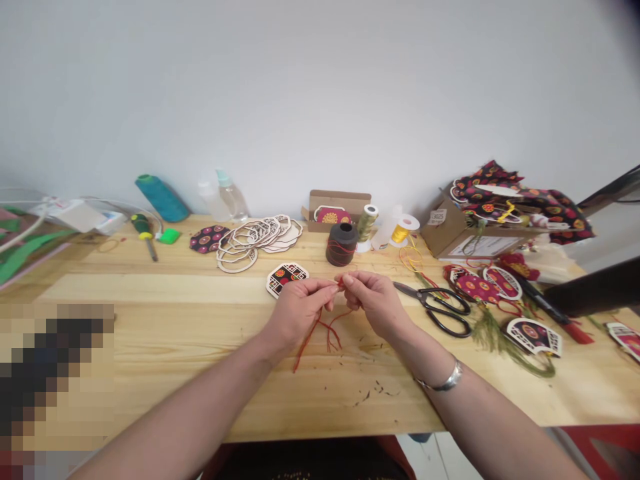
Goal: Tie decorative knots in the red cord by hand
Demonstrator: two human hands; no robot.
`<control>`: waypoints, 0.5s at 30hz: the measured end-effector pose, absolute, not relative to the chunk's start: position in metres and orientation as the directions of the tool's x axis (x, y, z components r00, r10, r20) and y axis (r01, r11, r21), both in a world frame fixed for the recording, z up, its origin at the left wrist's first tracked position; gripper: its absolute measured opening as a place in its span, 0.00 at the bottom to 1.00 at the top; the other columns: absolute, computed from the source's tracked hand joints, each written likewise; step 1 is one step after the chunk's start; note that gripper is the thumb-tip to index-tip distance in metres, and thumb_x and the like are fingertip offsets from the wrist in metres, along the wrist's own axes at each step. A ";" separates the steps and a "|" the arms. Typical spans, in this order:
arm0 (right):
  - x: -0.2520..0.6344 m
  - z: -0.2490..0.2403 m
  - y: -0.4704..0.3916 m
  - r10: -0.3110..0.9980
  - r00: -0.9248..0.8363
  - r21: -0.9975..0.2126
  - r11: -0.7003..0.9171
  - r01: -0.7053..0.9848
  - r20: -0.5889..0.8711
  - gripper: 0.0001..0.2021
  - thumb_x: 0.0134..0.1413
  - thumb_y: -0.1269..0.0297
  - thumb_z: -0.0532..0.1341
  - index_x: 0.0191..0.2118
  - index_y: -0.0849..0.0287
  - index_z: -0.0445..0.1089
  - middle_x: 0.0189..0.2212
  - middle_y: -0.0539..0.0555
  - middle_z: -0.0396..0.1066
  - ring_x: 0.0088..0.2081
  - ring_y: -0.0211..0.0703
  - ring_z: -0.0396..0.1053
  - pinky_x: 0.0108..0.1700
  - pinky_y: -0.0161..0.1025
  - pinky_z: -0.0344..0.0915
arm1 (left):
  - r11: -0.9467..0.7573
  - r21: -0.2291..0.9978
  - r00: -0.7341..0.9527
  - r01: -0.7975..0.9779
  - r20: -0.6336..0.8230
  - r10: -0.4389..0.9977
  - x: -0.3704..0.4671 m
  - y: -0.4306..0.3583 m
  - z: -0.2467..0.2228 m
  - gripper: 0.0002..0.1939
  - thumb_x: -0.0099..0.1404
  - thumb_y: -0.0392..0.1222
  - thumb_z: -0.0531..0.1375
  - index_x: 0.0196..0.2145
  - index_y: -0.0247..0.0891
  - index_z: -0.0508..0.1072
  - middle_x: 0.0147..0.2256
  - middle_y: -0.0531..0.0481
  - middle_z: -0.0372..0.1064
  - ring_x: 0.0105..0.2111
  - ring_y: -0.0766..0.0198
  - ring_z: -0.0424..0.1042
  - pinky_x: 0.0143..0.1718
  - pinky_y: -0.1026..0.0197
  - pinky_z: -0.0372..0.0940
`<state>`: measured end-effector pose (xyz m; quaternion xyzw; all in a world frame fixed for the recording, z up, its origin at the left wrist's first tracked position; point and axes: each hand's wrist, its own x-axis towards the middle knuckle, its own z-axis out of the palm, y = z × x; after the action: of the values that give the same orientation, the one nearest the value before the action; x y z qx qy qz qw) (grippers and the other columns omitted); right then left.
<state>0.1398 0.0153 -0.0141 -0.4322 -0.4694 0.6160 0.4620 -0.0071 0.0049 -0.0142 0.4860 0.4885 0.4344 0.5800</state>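
Both hands pinch a red thread (307, 343) between thumb and fingers, the left hand (301, 305) and the right hand (376, 298) nearly meeting at the fingertips, which hide most of the pinched part; loose ends hang below the hands, too tangled and blurred to count; one patterned ornament (281, 273) lies just beyond the left hand, which covers its lower edge; a pile of pale frames (250, 241) sits farther off to that hand's left, overlapping so much that their number cannot be told; at the lower left, beyond the left forearm, a pixelated patch masks part of the table (190, 373); four spools of thread stand or lie beyond the hands, one black (341, 247), one olive (367, 225), one yellow (404, 231) and, far left, one teal (161, 198); two cardboard boxes are there too, a small box (340, 196) straight ahead and a larger box (453, 233) to the right, its contents heaped and hard to separate; one pair of scissors (440, 308) rests near the right hand; one bracelet (454, 376) circles the right forearm.
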 end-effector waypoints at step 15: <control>0.140 -0.014 0.016 0.992 -0.110 -0.996 -0.069 -0.047 -0.064 0.09 0.40 0.60 0.65 0.24 0.61 0.69 0.16 0.45 0.62 0.19 0.31 0.54 0.22 0.31 0.51 | 0.151 0.988 0.157 0.026 -0.153 0.976 -0.006 0.004 -0.011 0.11 0.54 0.46 0.61 0.25 0.36 0.77 0.20 0.53 0.67 0.17 0.72 0.53 0.19 0.65 0.47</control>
<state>0.1401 0.0155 -0.0142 -0.4755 -0.4966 0.5556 0.4676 -0.0059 0.0038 -0.0112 0.5019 0.4987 0.4154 0.5717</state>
